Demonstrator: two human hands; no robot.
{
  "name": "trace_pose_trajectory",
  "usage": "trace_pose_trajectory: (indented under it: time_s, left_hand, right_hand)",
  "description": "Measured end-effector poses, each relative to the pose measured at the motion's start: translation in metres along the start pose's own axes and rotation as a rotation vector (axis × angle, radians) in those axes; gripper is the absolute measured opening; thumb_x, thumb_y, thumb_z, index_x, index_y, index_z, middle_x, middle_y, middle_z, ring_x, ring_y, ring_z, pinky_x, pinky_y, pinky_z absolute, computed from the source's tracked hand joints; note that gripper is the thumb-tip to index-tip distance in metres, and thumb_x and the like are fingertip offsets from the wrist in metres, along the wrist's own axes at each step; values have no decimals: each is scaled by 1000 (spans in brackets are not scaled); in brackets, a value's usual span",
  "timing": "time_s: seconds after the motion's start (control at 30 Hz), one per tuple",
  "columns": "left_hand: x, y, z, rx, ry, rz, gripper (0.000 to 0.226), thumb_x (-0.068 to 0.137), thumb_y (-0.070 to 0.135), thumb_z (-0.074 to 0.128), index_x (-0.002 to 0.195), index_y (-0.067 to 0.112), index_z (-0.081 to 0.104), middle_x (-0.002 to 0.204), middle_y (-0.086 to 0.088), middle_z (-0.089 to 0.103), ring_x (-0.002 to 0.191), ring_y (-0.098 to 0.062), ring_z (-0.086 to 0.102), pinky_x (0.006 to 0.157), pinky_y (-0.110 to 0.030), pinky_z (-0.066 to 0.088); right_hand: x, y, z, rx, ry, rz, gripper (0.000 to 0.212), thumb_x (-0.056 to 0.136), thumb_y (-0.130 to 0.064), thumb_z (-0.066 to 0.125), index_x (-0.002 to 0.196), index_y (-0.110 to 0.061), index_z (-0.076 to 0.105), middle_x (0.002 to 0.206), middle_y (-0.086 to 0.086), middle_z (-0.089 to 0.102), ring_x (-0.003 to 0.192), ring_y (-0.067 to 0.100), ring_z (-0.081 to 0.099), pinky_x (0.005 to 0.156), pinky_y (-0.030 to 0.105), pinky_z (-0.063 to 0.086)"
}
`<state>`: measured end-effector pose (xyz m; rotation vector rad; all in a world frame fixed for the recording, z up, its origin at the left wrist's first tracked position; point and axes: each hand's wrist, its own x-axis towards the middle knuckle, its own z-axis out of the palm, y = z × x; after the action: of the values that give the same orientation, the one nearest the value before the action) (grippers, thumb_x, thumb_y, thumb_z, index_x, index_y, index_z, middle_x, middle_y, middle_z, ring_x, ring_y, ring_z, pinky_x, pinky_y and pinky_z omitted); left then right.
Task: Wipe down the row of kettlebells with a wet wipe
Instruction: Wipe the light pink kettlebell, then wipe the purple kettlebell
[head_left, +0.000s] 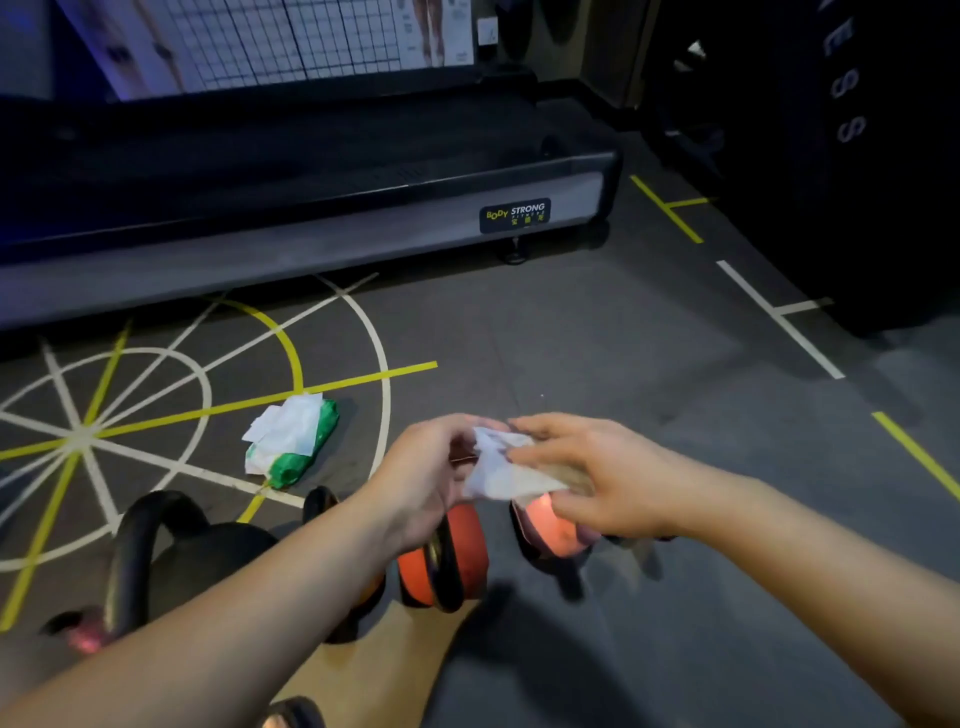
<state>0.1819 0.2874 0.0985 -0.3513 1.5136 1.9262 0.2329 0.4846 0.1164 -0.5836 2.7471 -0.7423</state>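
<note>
A white wet wipe (501, 470) is stretched between both hands above the floor. My left hand (423, 467) pinches its left side and my right hand (587, 467) pinches its right side. Below them stands a row of kettlebells: a large black kettlebell (171, 556) at the left, an orange kettlebell (447, 556) under my left wrist, and a smaller pinkish-orange kettlebell (550, 530) partly hidden under my right hand. A green and white wipe packet (291, 441) with a loose wipe on top lies on the floor to the left.
A treadmill base (311, 228) labelled Body Strong runs across the back. White and yellow lines (208, 410) mark the grey floor. A dark machine (857, 156) stands at the right. Another dark object (291, 714) shows at the bottom edge.
</note>
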Motion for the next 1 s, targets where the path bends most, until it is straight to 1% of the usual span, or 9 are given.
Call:
trace_pose_trajectory:
  time_s: [0.1,0.23,0.3,0.37,0.47,0.57,0.67,0.83,1.0]
  left_hand:
    - [7,-2,-3,78,-68,-5,34,90,18,50,101,-4,74,101,-14,71,72,-23,60,73,-34,50]
    - [4,0,4,235,-273,131,26,91,4,70,115,-4,67,99,-14,75,82,-17,72,70,-22,55]
    - [4,4,6,297,-345,197,34,86,-5,73,119,-2,63,104,-18,74,91,-23,71,78,-27,58]
    - [3,10,7,322,-362,241,34,87,-8,71,118,-2,61,94,-14,74,80,-20,70,69,-24,56]
    - [6,20,8,338,-312,276,27,92,1,69,117,1,59,88,-14,77,68,-19,69,56,-25,53]
    - [16,24,5,536,-141,350,20,95,21,71,112,12,66,76,-15,75,62,-22,61,54,-26,44]
    - [28,18,5,671,-24,425,14,93,33,73,97,20,73,59,-4,66,54,-15,56,56,-29,45]
    - [41,3,15,670,57,486,25,93,35,73,85,13,65,49,2,56,45,-13,54,58,-36,51]
    - [58,-15,33,662,84,414,21,98,35,65,89,15,62,64,-3,72,57,-20,70,57,-34,50]
  right_hand:
    - [-5,1,-8,61,-241,94,43,91,-29,61,132,-42,61,153,-27,31,139,-6,27,107,8,27]
    - [0,11,-27,443,-24,234,20,84,-50,72,89,-31,73,143,-14,54,127,-12,47,111,24,40]
    - [2,20,-29,691,76,284,28,79,-36,79,97,-18,67,140,-6,57,125,-4,54,109,28,45]
    - [2,24,-27,836,19,264,50,80,-15,81,125,-16,59,136,1,61,126,9,58,104,30,49]
    - [0,23,-21,888,-115,284,59,82,-7,79,135,-18,57,122,9,69,116,24,65,94,34,54]
    - [-1,21,-21,820,-32,345,22,82,-15,81,101,-9,73,92,7,75,86,21,71,78,29,57]
    - [0,27,-17,920,123,434,20,87,-13,76,86,5,66,70,5,65,64,10,62,60,19,49]
    - [4,43,-3,1083,271,564,23,94,-15,68,112,-1,68,102,15,74,88,20,70,73,29,55]
    - [-3,79,8,1028,463,662,14,94,-3,62,106,-4,69,94,12,72,81,17,68,68,27,53]
